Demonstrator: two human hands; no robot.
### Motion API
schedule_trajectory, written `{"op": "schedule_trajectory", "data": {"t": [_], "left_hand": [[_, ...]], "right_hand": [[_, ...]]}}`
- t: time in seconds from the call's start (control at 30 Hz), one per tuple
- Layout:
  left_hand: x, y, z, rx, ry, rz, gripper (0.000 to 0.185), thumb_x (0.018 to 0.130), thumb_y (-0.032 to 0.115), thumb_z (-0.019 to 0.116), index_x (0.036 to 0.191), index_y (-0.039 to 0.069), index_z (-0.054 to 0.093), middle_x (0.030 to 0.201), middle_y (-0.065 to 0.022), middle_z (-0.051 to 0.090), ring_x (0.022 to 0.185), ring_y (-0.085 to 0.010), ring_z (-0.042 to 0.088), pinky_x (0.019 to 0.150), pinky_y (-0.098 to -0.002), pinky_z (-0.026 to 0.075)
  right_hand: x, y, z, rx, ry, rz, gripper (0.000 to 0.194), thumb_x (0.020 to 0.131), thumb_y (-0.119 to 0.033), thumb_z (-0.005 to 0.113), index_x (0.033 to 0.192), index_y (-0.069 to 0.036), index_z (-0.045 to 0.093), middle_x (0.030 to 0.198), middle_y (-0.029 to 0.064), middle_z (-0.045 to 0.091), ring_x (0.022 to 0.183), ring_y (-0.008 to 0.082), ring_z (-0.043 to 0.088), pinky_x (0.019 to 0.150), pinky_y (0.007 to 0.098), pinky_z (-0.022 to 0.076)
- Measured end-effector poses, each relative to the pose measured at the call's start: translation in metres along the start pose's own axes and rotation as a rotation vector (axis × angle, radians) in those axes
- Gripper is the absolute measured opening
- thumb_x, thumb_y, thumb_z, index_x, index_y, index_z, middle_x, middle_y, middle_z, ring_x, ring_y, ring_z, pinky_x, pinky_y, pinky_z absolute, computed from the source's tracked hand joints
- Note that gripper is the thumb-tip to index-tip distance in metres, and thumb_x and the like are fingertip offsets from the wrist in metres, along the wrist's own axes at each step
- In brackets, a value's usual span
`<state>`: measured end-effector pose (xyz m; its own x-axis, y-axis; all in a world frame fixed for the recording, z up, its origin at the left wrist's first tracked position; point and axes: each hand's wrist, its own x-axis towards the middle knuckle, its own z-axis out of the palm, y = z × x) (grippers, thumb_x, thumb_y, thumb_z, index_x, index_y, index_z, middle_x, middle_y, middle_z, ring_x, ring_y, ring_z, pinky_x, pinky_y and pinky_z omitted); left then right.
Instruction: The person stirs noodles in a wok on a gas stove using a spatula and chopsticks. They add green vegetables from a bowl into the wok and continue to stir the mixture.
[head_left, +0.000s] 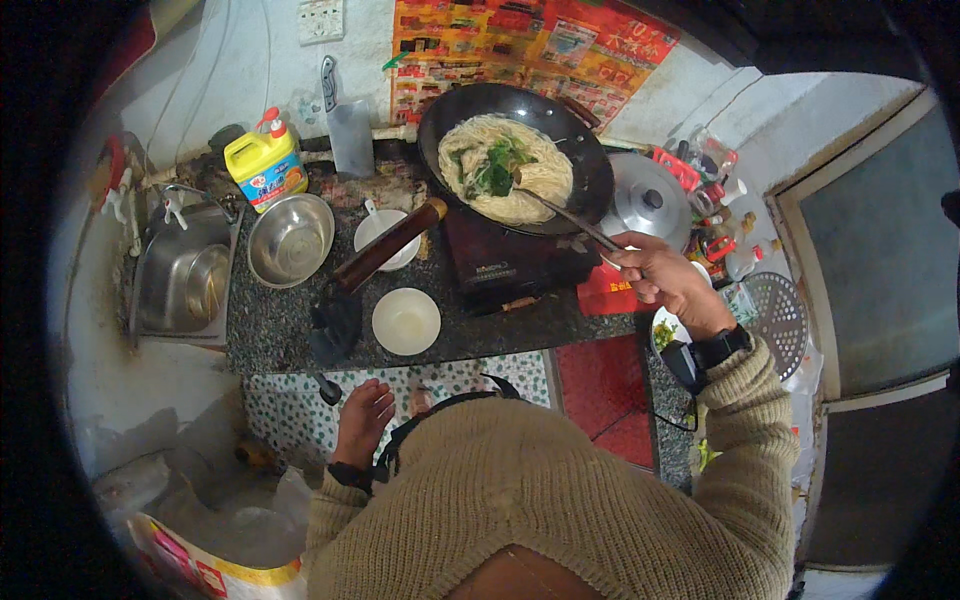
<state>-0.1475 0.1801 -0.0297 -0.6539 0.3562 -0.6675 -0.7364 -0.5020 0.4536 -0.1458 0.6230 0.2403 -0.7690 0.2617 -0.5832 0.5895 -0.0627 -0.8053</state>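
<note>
A metal cooking utensil (574, 219) is gripped by its handle in my right hand (664, 281). Its far end lies among pale noodles (544, 161) and dark green leaves (495, 169) inside a black wok (596, 180); the noodles hide the shape of that end. Beneath the wok is a black cooktop (491, 262), and the wok's long wooden handle (390, 247) points toward the front left. My left hand (364, 420) hangs below the counter's front edge, fingers apart, with nothing in it. On the counter, left of the cooktop, stands a pale bowl (406, 321).
A steel basin (290, 240), a white bowl with a spoon (405, 255) and a yellow detergent jug (266, 169) stand left. Behind them a cleaver (351, 139) leans on the wall. A sink (161, 300) lies far left. Right are a metal lid (637, 199), bottles and a perforated disc (780, 322).
</note>
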Motion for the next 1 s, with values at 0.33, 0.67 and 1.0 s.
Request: {"op": "schedule_trajectory", "data": {"t": [0.33,0.67,1.0], "left_hand": [[0.007,-0.006,-0.005,0.008,0.020,0.001,0.029,0.085,0.016,0.061,0.111,0.007,0.054,0.096,-0.0049,0.061,0.089,-0.0196,0.059,0.077,-0.0328,0.049],[0.001,-0.002,0.002,-0.002,0.006,-0.015,0.029,0.085,0.017,0.061,0.111,0.007,0.054,0.097,-0.0048,0.061,0.089,-0.0200,0.059,0.078,-0.0337,0.049],[-0.003,0.000,-0.006,0.037,-0.014,-0.023,0.036,0.085,0.023,0.067,0.115,0.008,0.054,0.105,-0.0041,0.060,0.094,-0.0180,0.058,0.079,-0.0331,0.050]], "right_hand": [[-0.045,-0.020,-0.036,-0.097,0.204,-0.139,0.034,0.087,-0.003,0.054,0.120,-0.004,0.052,0.065,-0.0006,0.047,0.042,0.0046,0.034,0.037,0.0199,0.0256],[-0.037,-0.006,-0.069,-1.181,0.516,-0.549,0.039,0.077,-0.011,0.063,0.116,-0.005,0.060,0.087,0.0098,0.066,0.074,0.0204,0.063,0.064,0.0330,0.0481],[-0.031,-0.013,-0.018,-2.273,0.745,-0.941,0.034,0.078,-0.017,0.056,0.112,-0.013,0.057,0.088,0.0054,0.060,0.084,0.0194,0.058,0.069,0.0329,0.0459]]}}
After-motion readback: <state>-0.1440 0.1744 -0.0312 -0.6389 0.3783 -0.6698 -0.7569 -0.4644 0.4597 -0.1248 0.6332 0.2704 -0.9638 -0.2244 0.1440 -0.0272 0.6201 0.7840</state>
